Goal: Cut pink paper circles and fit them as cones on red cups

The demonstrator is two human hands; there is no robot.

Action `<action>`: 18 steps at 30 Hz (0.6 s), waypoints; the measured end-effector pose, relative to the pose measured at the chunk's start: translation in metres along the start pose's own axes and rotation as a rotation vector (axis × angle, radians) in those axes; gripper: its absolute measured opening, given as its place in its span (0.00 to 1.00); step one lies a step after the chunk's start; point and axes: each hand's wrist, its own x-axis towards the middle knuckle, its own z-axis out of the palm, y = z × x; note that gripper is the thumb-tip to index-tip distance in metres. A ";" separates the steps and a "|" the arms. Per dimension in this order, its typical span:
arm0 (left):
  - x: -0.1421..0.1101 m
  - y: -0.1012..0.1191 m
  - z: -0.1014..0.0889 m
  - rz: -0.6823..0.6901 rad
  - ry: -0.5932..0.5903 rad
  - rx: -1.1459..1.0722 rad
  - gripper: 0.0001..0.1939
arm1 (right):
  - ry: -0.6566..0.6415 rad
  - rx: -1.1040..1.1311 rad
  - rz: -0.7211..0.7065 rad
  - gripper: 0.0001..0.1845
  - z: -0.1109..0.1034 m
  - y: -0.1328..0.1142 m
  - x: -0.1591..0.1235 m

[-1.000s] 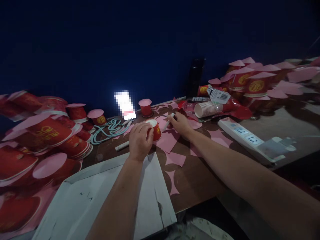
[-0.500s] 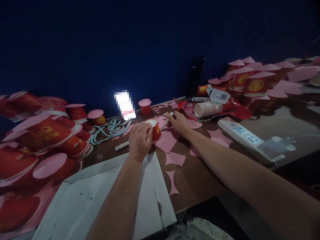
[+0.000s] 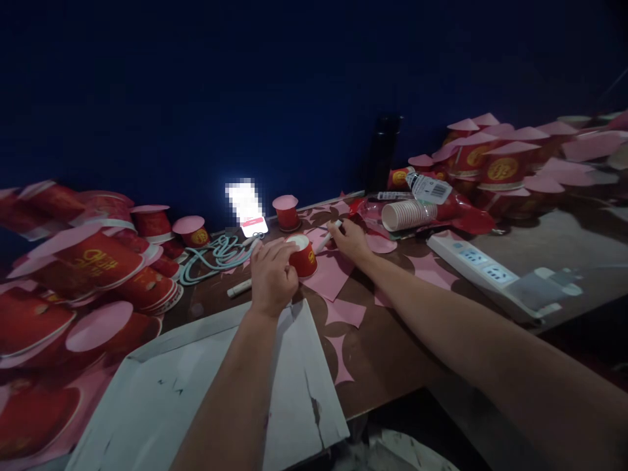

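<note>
My left hand is closed around a small red paper cup that stands upside down on a sheet of pink paper. My right hand rests just right of the cup, its fingers pinched on a white glue stick. A second white stick lies on the brown table to the left of my left hand. Pink paper offcuts lie scattered near my forearms.
Piles of red cups capped with pink discs fill the left; more stand at the back right. A lit phone, teal cords, a sleeve of white cups, a power strip, a dark bottle and a white board surround my hands.
Both hands stay almost where they were. The left hand has turned the red cup slightly, and the right hand has drawn a little closer to it with the stick.
</note>
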 end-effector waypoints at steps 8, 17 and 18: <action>0.000 0.000 0.001 -0.022 -0.003 -0.002 0.24 | 0.006 0.076 0.038 0.13 0.007 0.011 0.005; 0.000 -0.003 0.004 -0.005 0.028 -0.016 0.22 | 0.004 0.242 0.097 0.12 0.013 0.016 0.005; -0.001 -0.004 0.004 -0.003 0.030 -0.016 0.22 | 0.000 0.276 0.111 0.11 0.014 0.016 0.006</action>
